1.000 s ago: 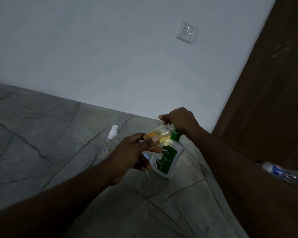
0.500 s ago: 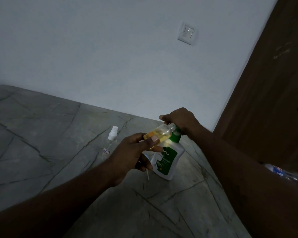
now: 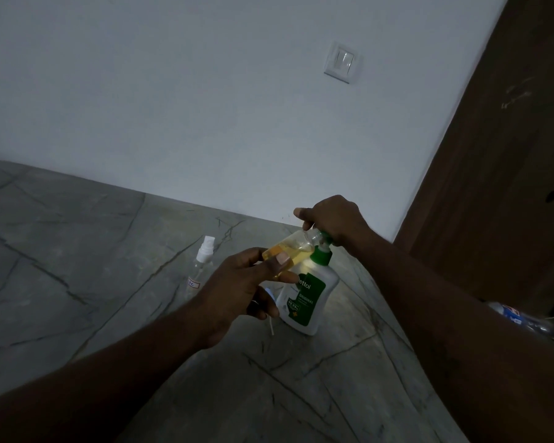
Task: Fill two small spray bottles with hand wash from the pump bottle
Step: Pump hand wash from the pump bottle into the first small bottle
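Observation:
A white pump bottle [image 3: 307, 298] with a green label and green collar stands on the grey stone counter [image 3: 77, 266]. My right hand [image 3: 331, 220] is curled over its pump head, which it hides. My left hand [image 3: 237, 289] pinches a small clear spray bottle [image 3: 293, 251], tilted on its side with its open neck up at the pump spout; yellow liquid sits in its lower part. The same hand's lower fingers hold a white sprayer cap, its thin tube [image 3: 271, 326] hanging down. A second small spray bottle [image 3: 200, 266] with a white cap stands upright to the left.
A pale wall with a light switch [image 3: 342, 62] rises behind the counter. A dark wooden door [image 3: 499, 171] stands at the right. A clear plastic bottle [image 3: 512, 316] lies at the far right edge, beyond my right forearm.
Both hands keep their hold on the bottles. The pump bottle and the small tilted bottle stay almost in place; the view has shifted only slightly.

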Available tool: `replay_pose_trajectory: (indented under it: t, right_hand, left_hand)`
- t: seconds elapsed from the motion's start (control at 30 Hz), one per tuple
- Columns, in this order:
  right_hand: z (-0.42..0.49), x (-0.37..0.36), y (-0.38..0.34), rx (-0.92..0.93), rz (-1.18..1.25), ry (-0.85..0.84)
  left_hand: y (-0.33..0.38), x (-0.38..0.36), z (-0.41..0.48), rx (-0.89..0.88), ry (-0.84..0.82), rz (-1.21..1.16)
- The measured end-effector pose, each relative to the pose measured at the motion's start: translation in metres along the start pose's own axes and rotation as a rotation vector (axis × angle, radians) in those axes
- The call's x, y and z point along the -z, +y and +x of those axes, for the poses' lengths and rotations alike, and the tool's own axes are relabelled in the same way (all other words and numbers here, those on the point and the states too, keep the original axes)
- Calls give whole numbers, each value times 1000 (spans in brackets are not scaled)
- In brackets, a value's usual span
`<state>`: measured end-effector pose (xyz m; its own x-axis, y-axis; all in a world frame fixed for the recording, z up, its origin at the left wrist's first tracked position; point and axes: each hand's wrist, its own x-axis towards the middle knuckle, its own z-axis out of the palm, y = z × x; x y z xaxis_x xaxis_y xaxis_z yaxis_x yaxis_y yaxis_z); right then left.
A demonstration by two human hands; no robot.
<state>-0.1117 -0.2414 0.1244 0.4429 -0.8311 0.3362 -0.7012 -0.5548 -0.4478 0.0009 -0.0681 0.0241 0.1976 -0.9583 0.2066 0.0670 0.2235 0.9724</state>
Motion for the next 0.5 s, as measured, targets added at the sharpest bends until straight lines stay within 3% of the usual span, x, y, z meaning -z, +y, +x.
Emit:
replay_pose_trajectory:
  t: [0.5]
  right_hand:
    - [6, -15, 10, -38, 8, -38]
  left_hand:
    - [-4, 0, 0, 12, 1, 4]
